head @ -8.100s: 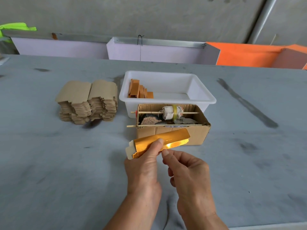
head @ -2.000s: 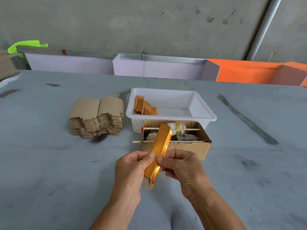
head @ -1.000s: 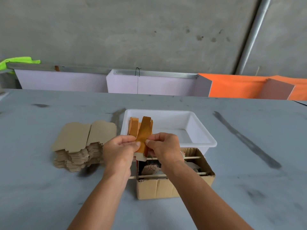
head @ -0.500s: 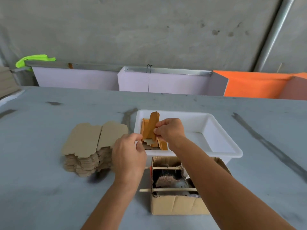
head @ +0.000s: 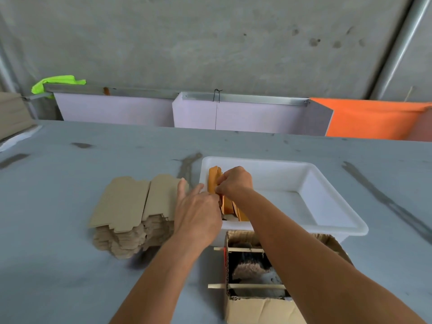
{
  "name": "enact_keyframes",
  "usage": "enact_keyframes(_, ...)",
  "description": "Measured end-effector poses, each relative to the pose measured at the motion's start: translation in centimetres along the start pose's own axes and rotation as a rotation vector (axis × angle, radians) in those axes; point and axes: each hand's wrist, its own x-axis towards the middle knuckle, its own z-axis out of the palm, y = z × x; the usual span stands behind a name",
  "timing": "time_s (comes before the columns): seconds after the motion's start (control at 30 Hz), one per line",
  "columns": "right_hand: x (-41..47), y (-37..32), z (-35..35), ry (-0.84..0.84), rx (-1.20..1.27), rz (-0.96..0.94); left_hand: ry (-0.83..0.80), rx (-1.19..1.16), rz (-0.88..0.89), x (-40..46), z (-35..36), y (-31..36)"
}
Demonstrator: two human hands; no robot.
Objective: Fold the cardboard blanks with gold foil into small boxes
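Surface: grey, scuffed surface (head: 58,265) under a bare concrete wall carries everything here; dark streaks mark it on the right.
Nearest box: open corrugated carton (head: 254,307) at the front, two wooden sticks (head: 254,286) pushed across its mouth, something grey and brown inside that I cannot make out.
Left hand: left hand (head: 198,213) hovers at the tub's near left corner, fingers (head: 181,188) straight and loosely spread, gripping nothing, tips just over the edge of the blanks.
Right hand: right hand (head: 235,182) reaches into the tub, its fingers bunched on the folded gold piece (head: 212,181); whether they pinch it or have just let go cannot be told.
Task pieces: folded gold-foil boxes (head: 231,206) lean in a row against the left wall of the white plastic tub (head: 327,228); most of the tub floor is bare.
Blanks: two side-by-side stacks of brown cardboard blanks (head: 133,206), plain side up, left of the tub and touching it or nearly so.
Risk, row: the upright pieces look lightly propped; a careless release would likely tip the row over.
Risk, stack: the stack edges look ragged; a sideways drag for the next blank could slide several off.
Risk, forearm: the right forearm crosses above the carton; pulling it back low could catch the sticks.
Far side: white and orange panels stand along the back edge.
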Motion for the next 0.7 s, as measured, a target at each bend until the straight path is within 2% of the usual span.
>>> enact_keyframes(0.17,-0.3,-0.1,0.7,-0.084,-0.088,-0.041,-0.161,0.043,0.002,0.6,-0.2,-0.1)
enact_keyframes(0.27,-0.7,-0.5,0.6,-0.132,-0.227,-0.127,-0.249,0.065,-0.009,1.0,-0.4,-0.2)
enact_keyframes(0.43,-1.2,-0.6,0.2,-0.132,-0.418,-0.195,-0.349,0.093,-0.019,1.4,-0.3,0.0)
enact_keyframes(0.57,-2.1,-0.6,-0.5,-0.012,-0.294,-0.226,-0.372,0.127,-0.043,1.5,-0.4,0.1)
enact_keyframes(0.63,-3.3,-0.5,-1.4,0.112,-0.137,-0.270,-0.303,0.135,-0.047,1.3,-0.7,0.3)
enact_keyframes(0.7,-5.0,-0.4,-2.5,0.205,0.021,-0.296,-0.166,0.106,-0.032,1.0,-0.9,0.3)
